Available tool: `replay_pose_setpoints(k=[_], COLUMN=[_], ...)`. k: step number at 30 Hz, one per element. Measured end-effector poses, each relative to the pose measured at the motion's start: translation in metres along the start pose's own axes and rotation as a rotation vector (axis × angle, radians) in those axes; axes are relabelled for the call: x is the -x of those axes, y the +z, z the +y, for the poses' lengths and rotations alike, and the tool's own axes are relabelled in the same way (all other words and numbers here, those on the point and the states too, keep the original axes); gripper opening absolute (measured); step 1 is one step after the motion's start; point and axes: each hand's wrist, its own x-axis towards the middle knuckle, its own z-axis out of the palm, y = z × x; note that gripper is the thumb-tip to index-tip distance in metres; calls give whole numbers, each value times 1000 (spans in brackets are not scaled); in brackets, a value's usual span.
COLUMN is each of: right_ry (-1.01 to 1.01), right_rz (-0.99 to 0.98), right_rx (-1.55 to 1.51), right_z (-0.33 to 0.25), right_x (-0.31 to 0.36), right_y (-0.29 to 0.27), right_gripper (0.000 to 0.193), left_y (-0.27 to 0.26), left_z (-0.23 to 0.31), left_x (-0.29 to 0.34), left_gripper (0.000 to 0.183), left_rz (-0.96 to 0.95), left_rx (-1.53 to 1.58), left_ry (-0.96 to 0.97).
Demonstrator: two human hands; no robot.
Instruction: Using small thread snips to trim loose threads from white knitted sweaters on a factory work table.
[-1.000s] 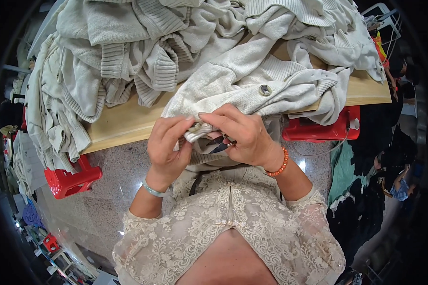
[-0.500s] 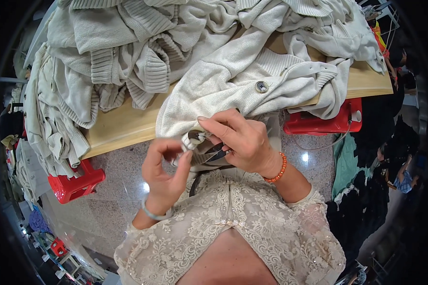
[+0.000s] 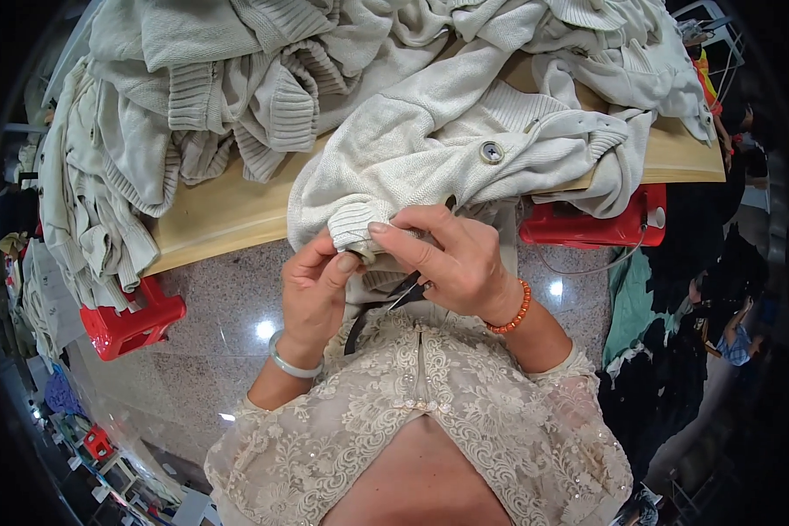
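A cream knit cardigan (image 3: 386,149) hangs over the near edge of the table toward me. My left hand (image 3: 311,294) pinches its folded ribbed band (image 3: 356,223) from below, next to a button (image 3: 360,253) partly covered by the fingertips. My right hand (image 3: 465,267) holds the same band from the other side between thumb and fingers. Tucked in that hand is a small pair of dark-handled scissors (image 3: 403,287), its pointed tip toward my body; most of the handle is hidden. Another dark button (image 3: 492,152) shows on the cardigan, beyond my right hand.
Cream knitwear (image 3: 228,79) is heaped across the wooden table (image 3: 228,232), some hanging off its left end. Red plastic stools (image 3: 136,320) stand under both sides. Dark and green cloth (image 3: 636,298) lies at the right. A person (image 3: 739,337) is at the far right.
My left hand has come in to grip the band by the button, where it was blurred and more open. The ribbed band is turned over, its ribs now facing up.
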Motion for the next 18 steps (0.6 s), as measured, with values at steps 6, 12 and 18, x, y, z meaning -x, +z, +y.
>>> replay_pose_setpoints(k=[6, 12, 18], right_ry=[302, 356, 348], right_rz=[-105, -94, -27], right_rx=[-252, -184, -161], right_z=[-12, -25, -48], right_x=[-10, -16, -5], right_y=[-3, -35, -37], right_gripper=[51, 57, 43], left_y=[-8, -12, -13], left_z=[-11, -17, -17], left_x=[-8, -12, -14], left_gripper=[35, 33, 32], left_rz=[-119, -148, -184], left_rx=[326, 333, 395], left_ry=[-136, -85, -63])
